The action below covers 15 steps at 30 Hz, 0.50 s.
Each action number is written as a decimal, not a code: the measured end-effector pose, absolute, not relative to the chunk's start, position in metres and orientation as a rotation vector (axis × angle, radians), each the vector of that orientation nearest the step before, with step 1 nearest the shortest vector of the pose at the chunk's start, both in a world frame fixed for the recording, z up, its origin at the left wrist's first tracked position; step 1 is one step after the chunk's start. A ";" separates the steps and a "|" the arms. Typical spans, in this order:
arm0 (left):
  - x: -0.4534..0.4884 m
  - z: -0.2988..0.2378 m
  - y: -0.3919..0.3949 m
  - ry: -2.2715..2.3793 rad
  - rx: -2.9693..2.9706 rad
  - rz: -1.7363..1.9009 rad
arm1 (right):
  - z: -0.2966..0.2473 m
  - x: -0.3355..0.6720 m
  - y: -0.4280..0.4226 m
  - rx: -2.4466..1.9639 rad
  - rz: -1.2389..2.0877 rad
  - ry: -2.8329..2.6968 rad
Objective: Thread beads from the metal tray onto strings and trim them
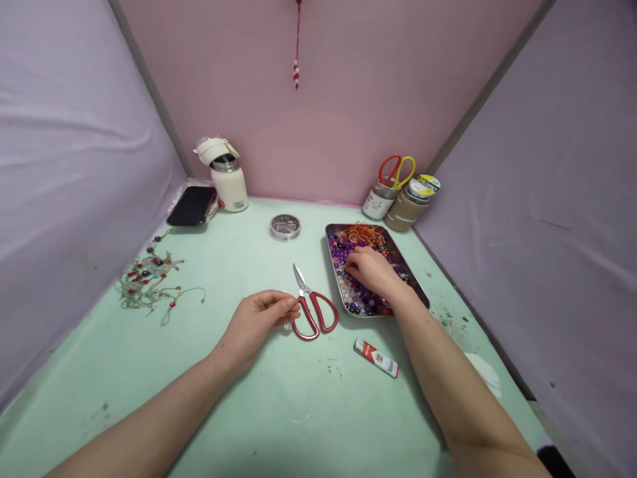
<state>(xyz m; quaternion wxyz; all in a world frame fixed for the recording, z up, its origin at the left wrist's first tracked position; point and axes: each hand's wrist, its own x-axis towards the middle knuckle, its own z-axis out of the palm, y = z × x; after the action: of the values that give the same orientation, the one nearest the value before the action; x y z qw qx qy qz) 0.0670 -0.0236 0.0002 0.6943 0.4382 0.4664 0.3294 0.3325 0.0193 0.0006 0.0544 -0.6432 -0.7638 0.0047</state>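
My left hand [259, 322] rests on the pale green table [259, 411], fingers pinched together on something too small to make out, just left of the red-handled scissors [311, 309]. My right hand [368, 269] lies in the metal tray [421, 292] of purple, clear and dark beads, fingers curled down into the beads. A tangle of orange and red cord [365, 232] sits at the tray's far end.
A red and white lighter [377, 358] lies near my right forearm. A pile of beaded cords [146, 279] is at the left. A round tin [285, 226], a white bottle [229, 182], a black phone [192, 206] and jars with scissors [398, 192] stand at the back.
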 end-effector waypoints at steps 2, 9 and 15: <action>0.067 0.000 -0.024 1.037 0.966 0.743 | 0.007 0.330 0.017 -1.877 0.009 -2.219; 0.067 0.000 -0.025 0.980 0.938 0.763 | 0.028 0.290 -0.003 -1.469 0.529 -1.826; 0.066 0.004 -0.026 0.964 0.931 0.770 | 0.019 0.253 -0.015 -1.213 1.312 -1.369</action>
<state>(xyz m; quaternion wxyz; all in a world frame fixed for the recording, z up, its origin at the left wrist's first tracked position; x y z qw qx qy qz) 0.0660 -0.0263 0.0044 0.7159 0.4206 0.4355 0.3478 0.2528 -0.0154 0.0189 0.4307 -0.4864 -0.5488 0.5260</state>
